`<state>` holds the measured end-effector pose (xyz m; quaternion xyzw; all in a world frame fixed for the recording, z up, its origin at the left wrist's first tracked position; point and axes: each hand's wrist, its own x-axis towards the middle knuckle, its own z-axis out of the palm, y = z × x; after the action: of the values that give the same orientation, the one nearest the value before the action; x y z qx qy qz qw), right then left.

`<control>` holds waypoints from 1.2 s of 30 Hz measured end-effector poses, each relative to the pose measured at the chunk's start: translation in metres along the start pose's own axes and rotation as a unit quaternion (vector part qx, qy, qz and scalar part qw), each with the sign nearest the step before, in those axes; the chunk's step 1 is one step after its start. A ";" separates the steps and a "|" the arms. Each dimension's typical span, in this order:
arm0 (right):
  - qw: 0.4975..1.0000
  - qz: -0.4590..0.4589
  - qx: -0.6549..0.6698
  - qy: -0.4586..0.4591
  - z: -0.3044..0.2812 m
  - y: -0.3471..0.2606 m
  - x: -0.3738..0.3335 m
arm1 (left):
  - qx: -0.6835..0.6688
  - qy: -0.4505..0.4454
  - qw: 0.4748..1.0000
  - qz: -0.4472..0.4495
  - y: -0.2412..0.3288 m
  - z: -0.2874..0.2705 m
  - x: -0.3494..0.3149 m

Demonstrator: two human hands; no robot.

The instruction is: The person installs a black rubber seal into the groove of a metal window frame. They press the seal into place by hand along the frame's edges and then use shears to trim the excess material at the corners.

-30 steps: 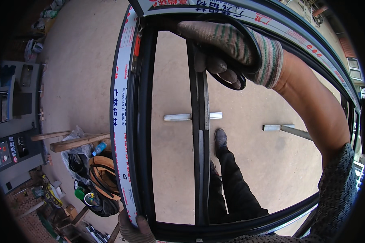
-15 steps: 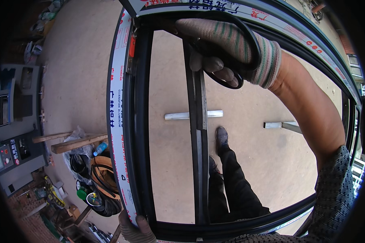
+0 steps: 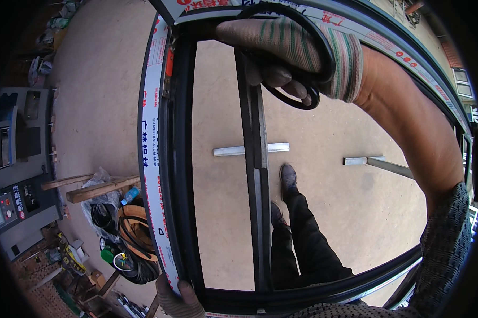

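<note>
A large dark window frame (image 3: 153,138), its left and far bars covered in printed white film, lies in front of me. My right hand (image 3: 289,50), in a striped glove with grey fingertips, is closed on a black rubber seal strip (image 3: 332,61). The strip loops over the back of the hand, and another loop hangs below the fingers. The hand's leading fingertips press at the far bar's inner edge, close to the far left corner. An orange-red piece (image 3: 169,63) sits in the left bar near that corner. At the near left corner, my gloved left hand (image 3: 178,302) grips the frame.
A dark and grey bar (image 3: 257,175) runs lengthwise under the frame opening. Metal feet (image 3: 277,147) stand on the floor by my shoes. Left lie wooden beams (image 3: 103,188), coiled black strip (image 3: 141,271), a bottle (image 3: 131,195); a grey machine (image 3: 21,159) stands beyond.
My right hand has slid a little left along the far bar, nearer the corner, with the strip in it. The left hand stays at its corner.
</note>
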<state>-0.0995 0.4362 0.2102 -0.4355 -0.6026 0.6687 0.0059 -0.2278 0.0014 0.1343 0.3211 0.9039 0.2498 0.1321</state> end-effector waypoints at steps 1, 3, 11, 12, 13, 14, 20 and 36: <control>0.999 -0.008 -0.019 0.027 0.001 0.002 -0.003 | -0.001 -0.006 1.000 0.005 0.000 0.001 0.002; 0.998 -0.020 -0.037 0.042 0.005 0.003 -0.001 | 0.002 -0.005 1.000 -0.003 0.001 -0.001 0.000; 0.991 -0.109 -0.039 0.062 0.012 0.027 0.002 | 0.009 0.019 1.000 0.009 -0.005 0.002 -0.003; 0.993 -0.098 -0.044 0.052 0.012 0.031 0.008 | 0.016 0.025 1.000 0.002 -0.004 -0.001 -0.006; 0.984 -0.110 -0.091 0.105 0.021 0.027 0.008 | 0.011 0.024 1.000 -0.003 -0.002 -0.001 -0.006; 0.985 -0.105 -0.087 0.106 0.021 0.030 0.009 | 0.006 0.020 1.000 -0.002 -0.002 0.000 -0.004; 0.976 -0.062 -0.159 0.136 0.022 0.038 0.016 | 0.000 0.008 1.000 -0.009 0.003 0.001 0.000; 0.996 -0.050 -0.015 0.070 0.019 0.051 0.008 | 0.013 0.006 1.000 0.016 -0.005 0.000 0.000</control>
<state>-0.0898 0.4113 0.1622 -0.4504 -0.6316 0.6266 0.0751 -0.2306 -0.0015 0.1317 0.3360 0.9024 0.2421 0.1189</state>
